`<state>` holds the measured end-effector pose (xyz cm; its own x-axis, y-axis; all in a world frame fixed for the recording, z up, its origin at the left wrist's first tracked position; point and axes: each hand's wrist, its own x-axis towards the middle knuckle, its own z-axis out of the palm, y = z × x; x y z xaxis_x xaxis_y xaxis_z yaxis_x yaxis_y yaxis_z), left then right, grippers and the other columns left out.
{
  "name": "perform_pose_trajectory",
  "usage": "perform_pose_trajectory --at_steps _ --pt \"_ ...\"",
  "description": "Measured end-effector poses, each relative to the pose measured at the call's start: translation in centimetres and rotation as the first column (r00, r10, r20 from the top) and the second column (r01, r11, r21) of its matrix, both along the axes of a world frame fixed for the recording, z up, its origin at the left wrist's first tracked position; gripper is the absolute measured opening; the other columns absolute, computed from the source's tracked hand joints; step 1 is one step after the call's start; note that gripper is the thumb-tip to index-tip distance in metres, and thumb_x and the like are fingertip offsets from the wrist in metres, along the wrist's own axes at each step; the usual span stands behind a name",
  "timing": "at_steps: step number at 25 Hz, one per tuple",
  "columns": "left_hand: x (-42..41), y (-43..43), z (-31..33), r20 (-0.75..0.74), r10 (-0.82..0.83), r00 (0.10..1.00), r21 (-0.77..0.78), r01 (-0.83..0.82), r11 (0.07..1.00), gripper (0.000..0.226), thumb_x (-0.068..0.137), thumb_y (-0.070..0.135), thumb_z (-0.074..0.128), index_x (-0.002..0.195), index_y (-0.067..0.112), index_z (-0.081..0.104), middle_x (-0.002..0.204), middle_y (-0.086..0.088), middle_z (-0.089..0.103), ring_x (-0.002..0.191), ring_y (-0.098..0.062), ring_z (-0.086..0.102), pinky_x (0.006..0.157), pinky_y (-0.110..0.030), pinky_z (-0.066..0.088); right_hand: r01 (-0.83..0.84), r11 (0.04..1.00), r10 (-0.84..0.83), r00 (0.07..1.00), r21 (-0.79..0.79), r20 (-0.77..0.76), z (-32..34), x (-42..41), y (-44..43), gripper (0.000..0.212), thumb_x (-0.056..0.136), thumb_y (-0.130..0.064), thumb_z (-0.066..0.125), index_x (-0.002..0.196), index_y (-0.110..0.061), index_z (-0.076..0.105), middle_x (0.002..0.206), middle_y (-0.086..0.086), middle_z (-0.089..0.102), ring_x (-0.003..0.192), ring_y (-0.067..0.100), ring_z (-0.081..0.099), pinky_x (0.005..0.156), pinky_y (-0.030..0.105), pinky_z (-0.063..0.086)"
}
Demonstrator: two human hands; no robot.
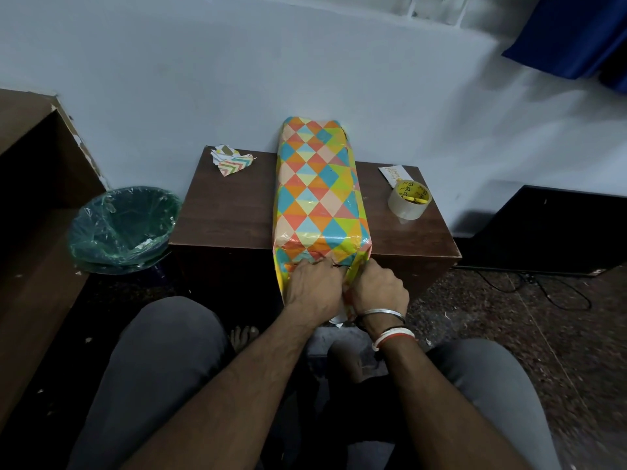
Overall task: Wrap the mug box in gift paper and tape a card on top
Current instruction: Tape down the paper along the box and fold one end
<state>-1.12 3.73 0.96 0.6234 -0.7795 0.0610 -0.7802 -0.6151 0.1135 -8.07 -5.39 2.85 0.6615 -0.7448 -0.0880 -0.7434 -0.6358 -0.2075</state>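
Observation:
A long box wrapped in gift paper (319, 184) with coloured diamonds lies lengthwise on the small brown table (224, 212), its near end past the table's front edge. My left hand (314, 286) presses on the paper folds at that near end, fingers curled onto the paper. Beside it, my right hand (376, 290) grips the right flap of paper at the same end. A roll of clear tape (409, 200) sits on the table's right side. Just behind the roll lies a small white card (390, 171).
Scraps of gift paper (230, 159) lie at the table's back left. A green bin lined with plastic (122, 225) stands on the floor to the left. A brown cabinet (30, 184) is at far left, a dark unit (549, 228) at right, cables on the floor.

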Motion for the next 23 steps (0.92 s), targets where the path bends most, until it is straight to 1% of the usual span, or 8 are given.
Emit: perform_pose_trajectory --at_steps 5,9,11,13,15,16,19,23 --pt "0.0 0.8 1.2 -0.058 -0.056 0.997 0.068 0.060 0.996 0.044 0.097 0.030 0.054 0.141 0.024 0.052 0.135 -0.008 0.058 0.124 -0.031 0.056 0.101 -0.042 0.042 0.050 0.998 -0.049 0.998 0.032 -0.039 0.0 -0.1 0.5 0.032 0.103 -0.036 0.045 0.115 -0.016 0.067 0.118 0.012 0.069 0.110 0.039 0.066 0.085 0.039 0.049" --pt "1.8 0.8 2.6 -0.230 -0.171 0.958 -0.010 0.173 0.985 0.038 0.093 0.025 0.059 0.130 0.027 0.067 0.122 -0.005 0.069 0.113 -0.030 0.064 0.089 -0.042 0.056 0.064 0.998 -0.064 0.997 -0.017 -0.033 0.0 -0.4 0.5 0.030 0.101 -0.035 0.048 0.111 -0.014 0.068 0.114 0.012 0.071 0.107 0.039 0.068 0.084 0.038 0.051" --pt "3.0 0.3 3.8 -0.154 -0.199 0.968 -0.152 0.176 0.973 0.034 0.094 0.026 0.060 0.125 0.033 0.071 0.118 0.003 0.071 0.109 -0.024 0.065 0.086 -0.039 0.057 0.061 0.998 -0.062 0.998 -0.034 -0.021 -0.2 -0.4 0.4 0.031 0.101 -0.038 0.050 0.109 -0.016 0.068 0.112 0.010 0.072 0.105 0.038 0.069 0.082 0.037 0.051" --pt "3.4 -0.4 4.1 0.018 -0.215 0.976 -0.236 0.213 0.948 0.046 0.093 0.028 0.069 0.137 0.035 0.059 0.126 0.002 0.062 0.111 -0.022 0.059 0.089 -0.038 0.051 0.055 0.996 -0.056 0.998 -0.073 -0.014 -0.6 -0.4 0.6 0.032 0.101 -0.043 0.049 0.105 -0.018 0.069 0.108 0.008 0.073 0.101 0.036 0.071 0.080 0.036 0.051" --pt "3.3 -1.7 3.8 0.164 -0.225 0.961 -0.224 0.258 0.940 0.062 0.091 0.028 0.074 0.146 0.039 0.047 0.134 0.000 0.053 0.116 -0.024 0.053 0.092 -0.040 0.046 0.056 0.994 -0.059 0.998 -0.093 -0.023 -1.1 -0.4 0.7 0.032 0.103 -0.043 0.047 0.105 -0.019 0.068 0.106 0.007 0.074 0.100 0.036 0.072 0.079 0.035 0.051" --pt "3.2 -2.2 3.7 0.202 -0.243 0.949 -0.197 0.282 0.939 0.058 0.092 0.028 0.072 0.143 0.043 0.049 0.137 0.001 0.051 0.119 -0.024 0.049 0.092 -0.042 0.043 0.052 0.994 -0.055 0.998 -0.093 -0.037 -1.3 -0.5 0.6 0.032 0.103 -0.041 0.046 0.105 -0.019 0.068 0.107 0.006 0.073 0.100 0.035 0.072 0.079 0.036 0.051" --pt "3.9 -3.0 4.0 0.199 -0.304 0.931 -0.116 0.331 0.937 0.022 0.098 0.039 0.063 0.117 0.049 0.070 0.141 0.009 0.049 0.126 -0.024 0.039 0.091 -0.046 0.038 0.052 0.995 -0.061 0.993 -0.088 -0.105 -1.8 -0.9 0.3 0.030 0.104 -0.030 0.043 0.110 -0.017 0.069 0.111 0.007 0.073 0.105 0.034 0.071 0.082 0.037 0.051" --pt "4.7 -3.4 4.6 0.154 -0.298 0.942 -0.096 0.315 0.944 0.017 0.098 0.043 0.062 0.108 0.051 0.073 0.141 0.016 0.049 0.125 -0.021 0.039 0.090 -0.044 0.042 0.033 0.997 -0.043 0.989 -0.076 -0.139 -2.0 -1.2 0.5 0.032 0.105 -0.034 0.043 0.111 -0.016 0.069 0.113 0.009 0.072 0.107 0.036 0.070 0.085 0.037 0.052"
